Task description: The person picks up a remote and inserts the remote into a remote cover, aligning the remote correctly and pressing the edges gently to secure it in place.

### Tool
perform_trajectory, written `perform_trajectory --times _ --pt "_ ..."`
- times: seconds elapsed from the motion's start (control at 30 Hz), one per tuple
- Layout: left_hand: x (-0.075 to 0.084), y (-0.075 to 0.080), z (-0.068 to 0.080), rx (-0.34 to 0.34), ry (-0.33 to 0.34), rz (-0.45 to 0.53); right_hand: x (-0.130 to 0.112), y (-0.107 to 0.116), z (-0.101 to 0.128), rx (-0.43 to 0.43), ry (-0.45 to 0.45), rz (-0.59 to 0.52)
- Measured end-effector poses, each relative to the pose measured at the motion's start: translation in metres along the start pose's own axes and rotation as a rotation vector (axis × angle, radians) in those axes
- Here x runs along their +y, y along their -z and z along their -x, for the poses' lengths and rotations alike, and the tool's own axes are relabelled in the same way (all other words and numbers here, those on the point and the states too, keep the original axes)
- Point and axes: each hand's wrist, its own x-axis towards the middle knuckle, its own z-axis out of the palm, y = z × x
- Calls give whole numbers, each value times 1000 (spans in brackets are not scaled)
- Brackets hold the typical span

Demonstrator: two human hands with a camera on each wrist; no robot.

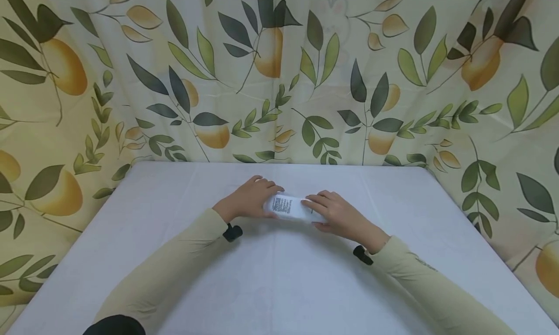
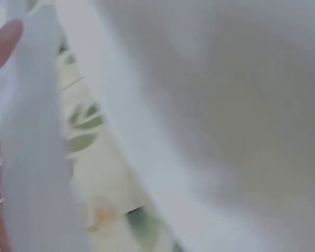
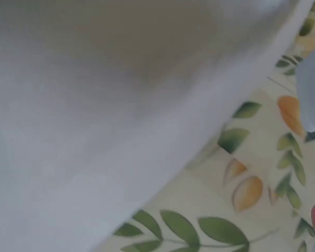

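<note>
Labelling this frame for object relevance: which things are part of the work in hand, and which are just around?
In hand:
white folded item with a printed label
left hand, resting on its left end
right hand, resting on its right end

Just around:
white table
leaf-and-fruit curtain behind

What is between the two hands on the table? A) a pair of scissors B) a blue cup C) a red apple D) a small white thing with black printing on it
D: in the head view, the left hand and right hand each touch an end of a small white thing with black print, lying on the white table.
</note>
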Motion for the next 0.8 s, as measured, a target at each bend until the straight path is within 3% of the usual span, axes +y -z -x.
perform_trajectory --times 0.2,0.4,0.6,0.8 --pt "1 27 8 214 -69 -22 0 15 -1 40 23 61" --pt "7 23 8 363 -165 -111 -3 17 1 42 12 67" --pt "10 19 5 535 -142 -225 -6 19 -3 70 52 133" --pt "13 19 2 608 -86 -203 -8 21 -7 99 124 239"
